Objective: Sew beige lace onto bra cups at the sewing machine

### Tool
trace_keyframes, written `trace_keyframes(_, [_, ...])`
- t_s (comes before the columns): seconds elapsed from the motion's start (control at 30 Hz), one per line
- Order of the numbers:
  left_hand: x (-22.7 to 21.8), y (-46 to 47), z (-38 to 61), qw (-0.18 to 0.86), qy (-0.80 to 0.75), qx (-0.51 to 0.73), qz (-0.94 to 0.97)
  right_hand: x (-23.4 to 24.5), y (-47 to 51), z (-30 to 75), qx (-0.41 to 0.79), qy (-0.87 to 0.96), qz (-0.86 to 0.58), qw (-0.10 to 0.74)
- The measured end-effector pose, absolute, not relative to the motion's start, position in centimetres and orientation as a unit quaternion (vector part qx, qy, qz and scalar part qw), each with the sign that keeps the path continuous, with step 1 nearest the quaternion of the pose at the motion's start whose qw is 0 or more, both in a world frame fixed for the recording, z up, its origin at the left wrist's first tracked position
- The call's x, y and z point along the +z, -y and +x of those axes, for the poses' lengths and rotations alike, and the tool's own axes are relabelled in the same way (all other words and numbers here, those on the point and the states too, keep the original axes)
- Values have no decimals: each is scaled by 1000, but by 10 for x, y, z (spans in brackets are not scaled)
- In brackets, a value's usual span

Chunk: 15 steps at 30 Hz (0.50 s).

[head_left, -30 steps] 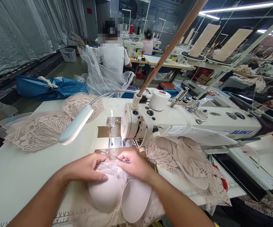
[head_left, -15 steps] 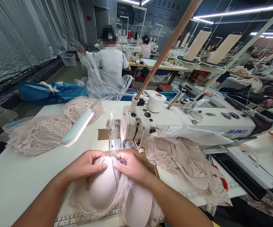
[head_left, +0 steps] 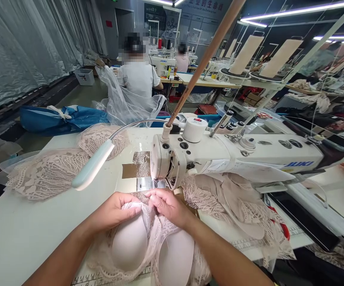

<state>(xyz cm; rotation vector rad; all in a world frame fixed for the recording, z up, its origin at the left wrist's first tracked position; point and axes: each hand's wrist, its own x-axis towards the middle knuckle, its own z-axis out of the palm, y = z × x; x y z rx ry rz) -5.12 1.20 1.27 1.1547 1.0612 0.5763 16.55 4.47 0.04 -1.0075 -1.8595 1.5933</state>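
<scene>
A pale pink lace bra (head_left: 130, 244) lies in front of me, the smooth insides of its cups facing up. My left hand (head_left: 116, 212) grips the top edge of the left cup, thumb over it and fingers behind. Close beside it, my right hand (head_left: 170, 208) pinches the lace between the cups with thumb and forefinger. Both hands are just in front of the needle area of a white sewing machine (head_left: 166, 159). The fingertips under the fabric are partly hidden.
Lace cups (head_left: 48, 171) lie on the table at left, beneath a lit lamp (head_left: 93, 167). More lace pieces (head_left: 228, 202) are heaped right of the needle. A printed ruler (head_left: 109, 278) runs along the front edge. A co-worker (head_left: 138, 75) sits ahead.
The small metal snips seen at my right hand are out of sight now. My right fingers have shifted to pinch the lace, and my left hand has moved slightly right.
</scene>
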Motion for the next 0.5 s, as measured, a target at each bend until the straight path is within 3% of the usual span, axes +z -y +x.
trace_keyframes(0.5, [3, -12, -50, 701, -469, 238, 482, 7, -37, 157, 576, 679, -376, 257])
